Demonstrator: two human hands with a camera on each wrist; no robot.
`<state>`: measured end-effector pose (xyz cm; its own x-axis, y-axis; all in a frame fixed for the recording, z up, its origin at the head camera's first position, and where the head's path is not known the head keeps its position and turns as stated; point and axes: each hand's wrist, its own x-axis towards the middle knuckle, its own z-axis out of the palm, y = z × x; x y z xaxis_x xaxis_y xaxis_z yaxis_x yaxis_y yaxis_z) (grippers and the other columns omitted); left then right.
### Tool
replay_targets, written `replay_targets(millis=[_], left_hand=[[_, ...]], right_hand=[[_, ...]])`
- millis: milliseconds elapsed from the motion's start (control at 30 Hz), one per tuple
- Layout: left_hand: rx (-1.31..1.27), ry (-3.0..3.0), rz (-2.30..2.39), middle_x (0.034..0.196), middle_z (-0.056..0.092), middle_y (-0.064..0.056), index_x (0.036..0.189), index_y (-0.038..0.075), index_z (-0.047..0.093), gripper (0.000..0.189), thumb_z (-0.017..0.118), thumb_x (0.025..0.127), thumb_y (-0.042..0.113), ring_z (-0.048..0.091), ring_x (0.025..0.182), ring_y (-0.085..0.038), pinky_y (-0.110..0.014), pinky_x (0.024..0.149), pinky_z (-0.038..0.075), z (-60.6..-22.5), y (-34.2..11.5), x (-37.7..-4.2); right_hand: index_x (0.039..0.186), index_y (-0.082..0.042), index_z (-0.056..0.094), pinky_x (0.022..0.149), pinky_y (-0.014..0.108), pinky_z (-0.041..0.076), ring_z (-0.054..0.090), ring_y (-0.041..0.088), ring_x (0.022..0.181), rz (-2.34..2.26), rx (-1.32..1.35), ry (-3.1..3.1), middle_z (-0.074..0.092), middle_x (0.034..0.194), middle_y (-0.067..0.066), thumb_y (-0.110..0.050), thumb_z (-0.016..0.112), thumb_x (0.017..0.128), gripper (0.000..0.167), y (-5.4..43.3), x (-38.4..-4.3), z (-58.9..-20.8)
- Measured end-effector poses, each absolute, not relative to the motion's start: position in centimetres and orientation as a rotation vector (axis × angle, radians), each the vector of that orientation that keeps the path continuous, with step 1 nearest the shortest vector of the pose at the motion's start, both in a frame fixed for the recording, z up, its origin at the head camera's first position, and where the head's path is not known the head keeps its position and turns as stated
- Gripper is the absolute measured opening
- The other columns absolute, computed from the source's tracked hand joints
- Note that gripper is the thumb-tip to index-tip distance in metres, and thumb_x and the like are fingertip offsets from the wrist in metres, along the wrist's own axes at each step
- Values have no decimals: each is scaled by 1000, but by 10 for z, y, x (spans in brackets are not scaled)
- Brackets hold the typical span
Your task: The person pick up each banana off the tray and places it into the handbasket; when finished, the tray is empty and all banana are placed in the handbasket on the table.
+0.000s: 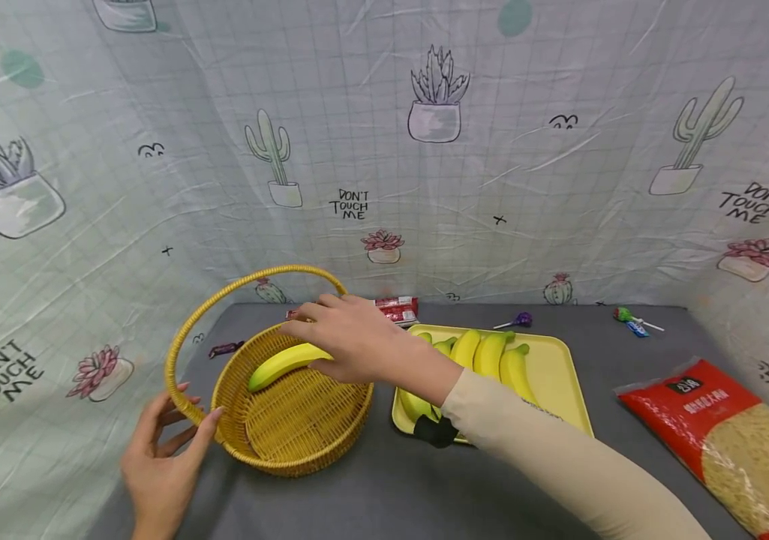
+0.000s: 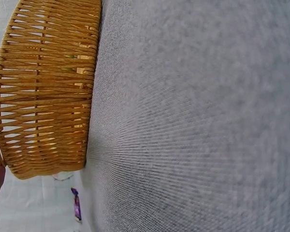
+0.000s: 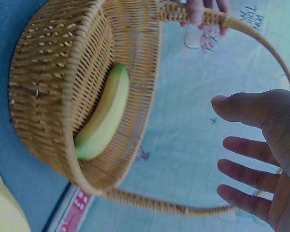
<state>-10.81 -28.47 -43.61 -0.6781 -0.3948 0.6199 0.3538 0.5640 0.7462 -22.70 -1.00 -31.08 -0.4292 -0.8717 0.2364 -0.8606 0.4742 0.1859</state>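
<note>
A yellow wicker basket (image 1: 289,463) with a tall hoop handle stands on the left of the table. One banana (image 1: 283,366) lies inside it against the far wall. My left hand (image 1: 164,457) pinches the foot of the handle on the left side, thumb on the near side. Over the basket's far right rim hovers my right hand (image 1: 346,334), its fingers apart and holding nothing. In the right wrist view the fingers of this hand (image 3: 275,150) are spread, away from the banana (image 3: 104,116). Mostly the basket's outer side (image 2: 48,87) fills the left wrist view's left part.
Right of the basket sits a yellow tray (image 1: 556,367) with several bananas (image 1: 490,356), partly behind my right arm. A red packet (image 1: 399,309), a purple candy (image 1: 225,349) and lollipops (image 1: 523,320) lie further back. A red bag of pasta (image 1: 728,435) is at the right.
</note>
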Motion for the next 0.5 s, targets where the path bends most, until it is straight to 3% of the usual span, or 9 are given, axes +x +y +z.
replay_targets(millis=[167, 500], left_hand=[[76, -1998, -1197, 111, 70, -11, 139, 6, 69, 64, 86, 81, -14, 69, 93, -15, -15, 72, 60, -445, -292, -112], [93, -2000, -1198, 113, 71, -8, 140, 13, 70, 65, 88, 82, -9, 69, 94, -13, -15, 71, 60, -447, -293, -112]], right_hand=[[153, -24, 58, 92, 32, 56, 58, 18, 120, 41, 1466, -2366, 63, 137, -3, -38, 79, 98, 61, 10, -225, -306], [150, -21, 61, 96, 40, 56, 59, 22, 123, 164, 1378, -2426, 65, 136, 0, -32, 80, 97, 57, 63, -227, -321]])
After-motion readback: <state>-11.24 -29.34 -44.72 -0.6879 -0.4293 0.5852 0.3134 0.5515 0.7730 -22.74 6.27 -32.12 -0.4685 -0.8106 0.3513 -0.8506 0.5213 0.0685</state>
